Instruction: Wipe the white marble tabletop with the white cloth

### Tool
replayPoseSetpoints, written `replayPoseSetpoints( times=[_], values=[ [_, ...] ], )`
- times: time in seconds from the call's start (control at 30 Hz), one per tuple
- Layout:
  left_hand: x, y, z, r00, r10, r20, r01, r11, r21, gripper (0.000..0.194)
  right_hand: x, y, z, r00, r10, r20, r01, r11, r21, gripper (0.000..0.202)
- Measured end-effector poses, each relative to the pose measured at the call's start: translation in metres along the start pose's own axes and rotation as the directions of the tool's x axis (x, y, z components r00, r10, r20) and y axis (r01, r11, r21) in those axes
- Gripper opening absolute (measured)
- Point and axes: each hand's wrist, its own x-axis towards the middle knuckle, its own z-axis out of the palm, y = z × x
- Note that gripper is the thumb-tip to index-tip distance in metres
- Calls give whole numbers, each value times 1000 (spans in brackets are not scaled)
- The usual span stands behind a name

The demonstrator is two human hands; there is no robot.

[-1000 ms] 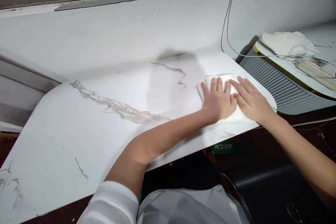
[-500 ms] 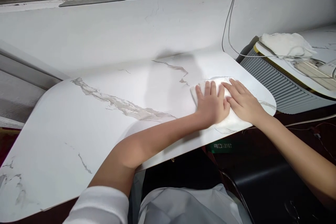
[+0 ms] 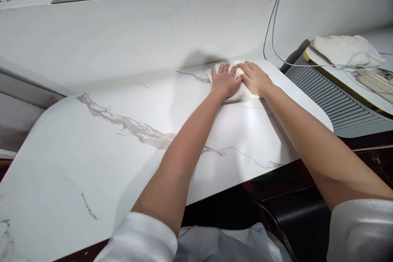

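A white cloth (image 3: 244, 93) lies on the white marble-patterned tabletop (image 3: 129, 188), close to its far edge by the wall. Pressed flat on the cloth's left part is my left hand (image 3: 225, 81), its fingers spread. My right hand (image 3: 255, 77) rests just beside it on the cloth's right part, also with outstretched fingers. The two hands nearly meet, and they cover much of the cloth. Both arms reach forward across the table.
A white wall (image 3: 123, 37) runs behind the table, with a grey cable (image 3: 272, 28) hanging down it. To the right stands a ribbed cabinet (image 3: 325, 98) bearing another white cloth (image 3: 344, 49) and a power strip (image 3: 376, 84). A black seat-like surface (image 3: 301, 217) lies below the table edge.
Both hands have slid the cloth away from me and slightly left, from near the table's front right edge to near the wall. My arms are now stretched further out.
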Motion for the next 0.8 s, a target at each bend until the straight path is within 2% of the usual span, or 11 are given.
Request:
replayPoseSetpoints(
  times=[0.23, 0.4, 0.63, 0.8],
  values=[
    [30, -18, -2, 999, 2, -50, -3, 1000, -16, 54, 34, -1, 3, 1000, -21, 13, 21, 1000, -20, 58],
    [41, -24, -2, 997, -6, -75, 4, 1000, -26, 53, 47, -3, 3, 999, -36, 3, 36, 999, -16, 56],
    [38, -22, -2, 998, -24, -62, 24, 1000, 1, 54, 46, 2, 7, 998, -58, -7, 57, 998, -20, 56],
    [19, -16, -3, 998, -33, -48, 34, 999, 22, 56, 29, -4, 6, 998, -61, 0, 61, 998, -9, 59]
  ],
)
